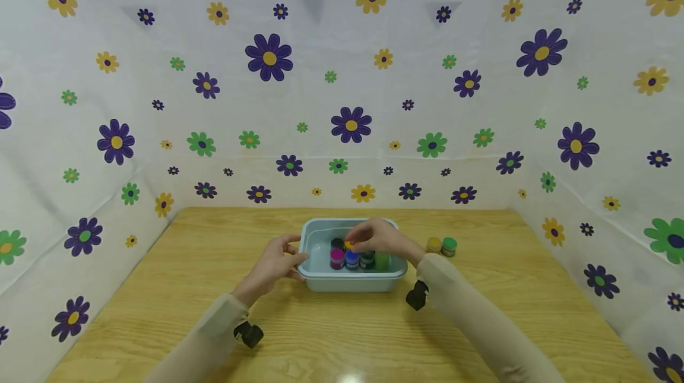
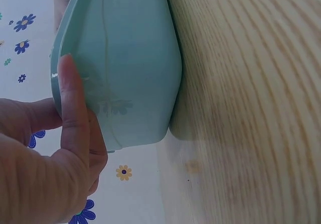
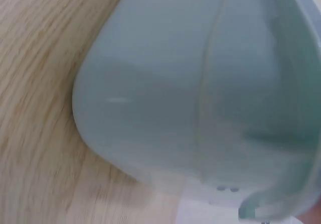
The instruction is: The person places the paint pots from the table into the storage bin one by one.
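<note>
A pale blue plastic basin stands on the table and holds several small paint jars. My left hand grips its left rim; in the left wrist view the fingers lie along the outside wall. Over the basin my right hand pinches an orange jar, mostly covered by the fingers. In front of that stand a magenta jar, a blue jar, a dark green jar and a light green jar. A black jar is behind the magenta one.
Right of the basin, a yellow jar and a green jar stand side by side on the wooden table, near my right forearm. A flowered cloth encloses the back and sides.
</note>
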Tool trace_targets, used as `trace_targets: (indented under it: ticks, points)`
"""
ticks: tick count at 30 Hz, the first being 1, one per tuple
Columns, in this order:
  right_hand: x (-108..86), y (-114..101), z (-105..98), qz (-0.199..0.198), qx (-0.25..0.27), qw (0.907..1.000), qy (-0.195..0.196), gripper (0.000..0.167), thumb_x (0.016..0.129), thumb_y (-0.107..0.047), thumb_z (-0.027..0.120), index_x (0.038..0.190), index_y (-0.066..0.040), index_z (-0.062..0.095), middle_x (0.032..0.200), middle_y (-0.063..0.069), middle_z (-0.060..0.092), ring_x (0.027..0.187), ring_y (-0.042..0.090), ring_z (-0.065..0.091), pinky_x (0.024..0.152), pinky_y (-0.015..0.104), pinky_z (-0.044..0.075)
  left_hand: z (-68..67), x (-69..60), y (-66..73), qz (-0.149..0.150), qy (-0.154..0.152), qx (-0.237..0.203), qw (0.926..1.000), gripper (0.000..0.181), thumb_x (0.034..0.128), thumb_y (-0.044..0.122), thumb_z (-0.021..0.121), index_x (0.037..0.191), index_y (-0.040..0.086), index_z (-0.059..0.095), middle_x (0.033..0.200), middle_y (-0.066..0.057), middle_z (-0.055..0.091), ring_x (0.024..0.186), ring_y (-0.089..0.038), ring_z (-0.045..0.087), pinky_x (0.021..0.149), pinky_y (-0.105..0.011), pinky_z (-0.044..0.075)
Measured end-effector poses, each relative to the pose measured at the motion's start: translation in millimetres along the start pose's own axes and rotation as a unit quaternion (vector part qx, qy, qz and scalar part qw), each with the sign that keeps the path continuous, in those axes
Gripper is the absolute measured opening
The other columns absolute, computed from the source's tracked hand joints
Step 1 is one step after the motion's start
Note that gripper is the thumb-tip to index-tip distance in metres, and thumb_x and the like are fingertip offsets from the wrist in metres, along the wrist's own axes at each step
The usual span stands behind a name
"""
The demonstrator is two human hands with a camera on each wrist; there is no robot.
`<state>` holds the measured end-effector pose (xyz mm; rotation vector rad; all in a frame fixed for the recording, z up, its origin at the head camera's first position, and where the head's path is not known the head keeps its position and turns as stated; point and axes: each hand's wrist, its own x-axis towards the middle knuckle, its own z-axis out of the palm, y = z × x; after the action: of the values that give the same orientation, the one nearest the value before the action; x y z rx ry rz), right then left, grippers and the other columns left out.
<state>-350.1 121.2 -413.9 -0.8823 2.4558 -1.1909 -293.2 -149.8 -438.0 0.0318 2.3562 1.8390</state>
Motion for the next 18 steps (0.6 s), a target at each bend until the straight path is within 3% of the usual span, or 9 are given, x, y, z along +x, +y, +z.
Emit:
trace_targets:
  ticks: [6,11,14,18]
  points:
    - [-7.0,1,-8,0.003,0.038,0.9993,-0.002,0.029,0.093,-0.012,0.067,0.12,0.0,0.067,0.114,0.019,0.069,0.094,0.029,0.065,0.079,0.04,0.059,-0.4,-1.9,1.2,-0.004,0.003,-0.004,1.0,0.056,0.0918,0.001,0.065,0.143,-0.001,0.044,0.101,-0.018,0.051,0.07,-0.022,0.062,0.06,-0.041,0.062]
    - [-15.7,1,-18,-0.007,0.055,0.9984,0.004,0.031,0.094,-0.01,0.065,0.123,0.001,0.065,0.121,0.023,0.066,0.097,0.024,0.065,0.082,0.043,0.058,-1.7,0.7,0.1,-0.003,0.005,-0.006,1.0,0.055,0.092,0.001,0.065,0.143,-0.001,0.043,0.101,-0.017,0.05,0.069,-0.021,0.061,0.061,-0.04,0.062]
    - [-21.1,6,-25,-0.006,0.061,0.998,0.019,0.031,0.094,-0.011,0.065,0.123,0.001,0.065,0.121,0.022,0.066,0.096,0.025,0.064,0.079,0.042,0.057,-1.0,1.4,1.2,-0.001,0.007,-0.002,1.0,0.054,0.0921,0.002,0.065,0.142,-0.001,0.044,0.101,-0.018,0.051,0.069,-0.022,0.061,0.061,-0.041,0.062]
    - [-31.1,12,-35,0.026,0.069,0.9965,0.041,0.034,0.095,-0.02,0.066,0.123,-0.001,0.065,0.118,0.02,0.067,0.091,0.032,0.06,0.069,0.032,0.054,0.8,0.0,0.6,-0.005,0.004,0.0,1.0,0.055,0.0919,0.002,0.066,0.142,-0.002,0.044,0.101,-0.018,0.051,0.069,-0.023,0.061,0.06,-0.042,0.061]
